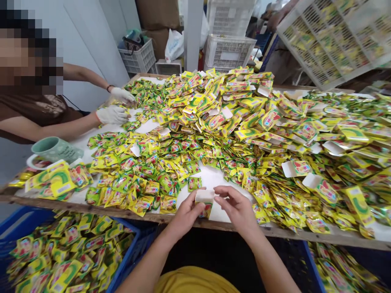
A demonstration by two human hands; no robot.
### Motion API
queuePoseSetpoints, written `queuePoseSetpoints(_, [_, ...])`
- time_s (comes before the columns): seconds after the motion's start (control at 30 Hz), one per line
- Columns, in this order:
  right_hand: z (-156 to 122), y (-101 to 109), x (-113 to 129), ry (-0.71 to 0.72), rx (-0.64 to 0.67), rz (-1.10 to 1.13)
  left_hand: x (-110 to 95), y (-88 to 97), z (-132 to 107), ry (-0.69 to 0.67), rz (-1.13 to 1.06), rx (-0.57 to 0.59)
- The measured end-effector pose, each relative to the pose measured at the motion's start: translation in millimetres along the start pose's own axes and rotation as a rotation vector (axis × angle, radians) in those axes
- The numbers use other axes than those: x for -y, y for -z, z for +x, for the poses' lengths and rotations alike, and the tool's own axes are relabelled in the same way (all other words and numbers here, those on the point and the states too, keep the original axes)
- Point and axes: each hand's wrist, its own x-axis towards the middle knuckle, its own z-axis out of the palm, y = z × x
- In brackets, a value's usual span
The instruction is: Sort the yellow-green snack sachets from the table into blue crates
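Observation:
My left hand (187, 213) is closed around a small carton (204, 196) above the near edge of the table. The carton has a white inner flap at its top and a printed, colourful front. My right hand (236, 207) pinches the carton's right edge by the flap, thumb and forefinger on it. Left of my hands lie many small yellow and green sachets (152, 187). On the right, more yellow sachets (281, 203) spread out, with a few flat cartons (326, 191) among them. Whether anything is inside the carton is hidden.
A big heap of yellow cartons (214, 97) covers the table's middle. A co-worker's gloved hands (113, 114) handle sachets at left, near a green mug (56, 150). Filled blue crates (131, 240) stand below the edge. Another person tilts a white crate (324, 77) at back right.

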Motion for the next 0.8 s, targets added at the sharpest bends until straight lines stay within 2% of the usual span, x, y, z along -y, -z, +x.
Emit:
queuePoseSetpoints(0.03, [-1.9, -1.5, -2.2, -0.12, -0.014, 0.131, -2.8, 1.7, -2.4, 0.016, -0.05, 0.002])
queuePoseSetpoints(0.1, [-4.8, -6.6, -3.9, -0.288, 0.049, 0.335, -10.2, 4.5, -6.2, 0.041, -0.107, 0.022])
queuePoseSetpoints(0.17, [-6.2, -12.8, -2.6, -0.377, 0.147, 0.431, -18.0, 5.4, -7.7, 0.09, -0.129, 0.061])
queuePoseSetpoints(0.23, [-5.8, -17.8, 0.0, -0.415, 0.152, 0.444, -23.6, 4.3, -6.6, 0.158, -0.176, 0.067])
queuePoseSetpoints(0.3, [-4.2, -20.0, 1.9, -0.369, 0.073, 0.417, -25.1, 2.5, -3.8, 0.18, -0.235, 0.007])
queuePoseSetpoints(0.37, [-2.4, -19.3, 2.8, -0.256, 0.008, 0.37, -22.7, 1.6, -0.8, 0.121, -0.196, -0.088])
queuePoseSetpoints(0.43, [-0.8, -17.0, 2.8, -0.174, -0.005, 0.317, -18.0, 2.0, 1.4, 0.034, -0.051, -0.186])
queuePoseSetpoints(0.53, [1.6, -14.7, 1.4, -0.174, -0.02, 0.258, -12.0, 3.7, 3.1, -0.08, 0.188, -0.283])
queuePoseSetpoints(0.67, [4.9, -16.1, -3.2, -0.185, -0.059, 0.26, -10.6, 3.3, 6.3, -0.141, 0.242, -0.279])
queuePoseSetpoints(0.8, [5.8, -17.3, -9.4, -0.121, -0.074, 0.26, -10.8, 2.1, 13.3, -0.219, 0.302, -0.223])
